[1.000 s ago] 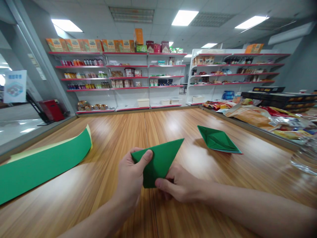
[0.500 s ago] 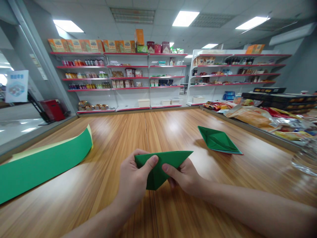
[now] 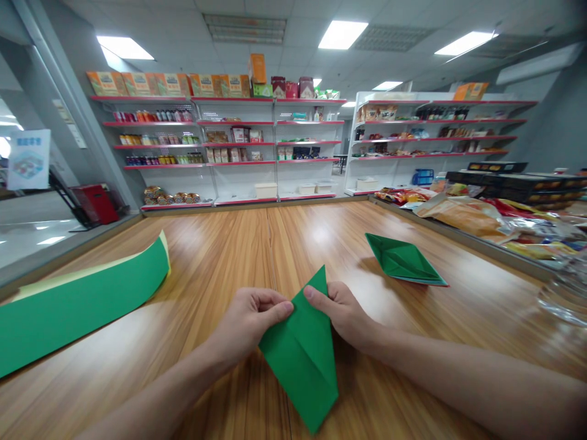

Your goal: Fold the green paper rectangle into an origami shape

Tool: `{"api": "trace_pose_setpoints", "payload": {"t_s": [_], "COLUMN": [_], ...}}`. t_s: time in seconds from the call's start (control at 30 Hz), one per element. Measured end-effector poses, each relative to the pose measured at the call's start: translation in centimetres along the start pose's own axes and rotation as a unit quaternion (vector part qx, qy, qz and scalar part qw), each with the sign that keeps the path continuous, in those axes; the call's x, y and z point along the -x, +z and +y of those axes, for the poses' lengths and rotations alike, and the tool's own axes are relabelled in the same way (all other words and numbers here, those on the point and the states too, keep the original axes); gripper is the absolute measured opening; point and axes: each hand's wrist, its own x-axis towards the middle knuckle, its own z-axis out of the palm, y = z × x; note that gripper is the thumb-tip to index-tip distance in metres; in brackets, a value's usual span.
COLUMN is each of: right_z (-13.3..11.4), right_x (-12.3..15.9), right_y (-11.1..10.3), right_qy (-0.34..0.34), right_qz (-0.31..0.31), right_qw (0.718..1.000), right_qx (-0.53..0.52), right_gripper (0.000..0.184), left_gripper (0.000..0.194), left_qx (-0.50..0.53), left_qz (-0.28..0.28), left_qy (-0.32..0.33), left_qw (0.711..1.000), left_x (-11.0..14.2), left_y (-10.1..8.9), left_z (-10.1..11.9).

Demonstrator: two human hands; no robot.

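A folded sheet of green paper [image 3: 305, 360] with crease lines is held above the table, its pointed end upward and its wide part toward me. My left hand [image 3: 250, 315] pinches its upper left edge between thumb and fingers. On the other side, my right hand [image 3: 346, 311] grips it near the top point, thumb in front and fingers behind. A second folded green paper piece [image 3: 403, 260], shaped like a flat boat, lies to the right, apart from both hands. At the left rests a long stack of green paper [image 3: 87, 311] with a curled end and yellow beneath.
The wood-grain table [image 3: 215, 244] has a seam down its middle. Packaged snacks [image 3: 463, 217] and black boxes [image 3: 513, 183] are piled at the right. A clear plastic item [image 3: 564, 296] sits at the right edge. Stocked shelves [image 3: 238, 143] stand behind.
The green paper has turned from a wide, level-topped triangle to a taller shape pointing up, with more of its face showing. Both hands have shifted their hold along it.
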Motion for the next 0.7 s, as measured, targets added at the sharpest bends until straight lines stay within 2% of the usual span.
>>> {"api": "trace_pose_setpoints", "payload": {"t_s": [0.07,0.13,0.23,0.33,0.4,0.5,0.6,0.7], "right_z": [-0.1,-0.1,-0.1,-0.1,-0.4,-1.2,-1.7,-1.8], "right_x": [0.0,0.0,0.0,0.0,0.1,0.5,0.8,0.8], "right_y": [0.0,0.2,0.6,1.0,1.2,1.7,2.3,2.7], "right_qy": [0.014,0.041,0.070,0.075,0.064,0.033,0.022,0.029], "right_qz": [0.007,-0.041,-0.117,-0.148,-0.159,-0.175,-0.170,-0.141], "right_qw": [1.000,0.998,0.990,0.982,0.973,0.953,0.927,0.924], "right_qx": [-0.003,-0.005,0.020,0.090,0.153,0.246,0.334,0.355], "right_gripper": [0.048,0.049,0.053,0.055,0.056,0.055,0.052,0.054], "left_gripper": [0.026,0.033,0.042,0.045,0.046,0.040,0.031,0.031], "left_qx": [0.002,-0.007,-0.078,-0.197,-0.228,-0.204,-0.189,-0.168], "left_qz": [-0.036,-0.052,-0.009,0.055,0.075,0.078,0.089,0.126], "left_qy": [-0.017,-0.038,-0.016,0.051,0.068,0.055,0.071,0.077], "left_qw": [0.999,0.998,0.997,0.978,0.968,0.974,0.975,0.975], "left_x": [0.1,0.2,0.2,0.1,0.0,0.0,0.0,-0.1], "left_y": [0.2,0.6,1.4,2.1,2.3,2.3,2.2,2.1], "left_z": [0.1,0.2,0.1,-0.2,-0.3,0.0,0.3,0.1]}}
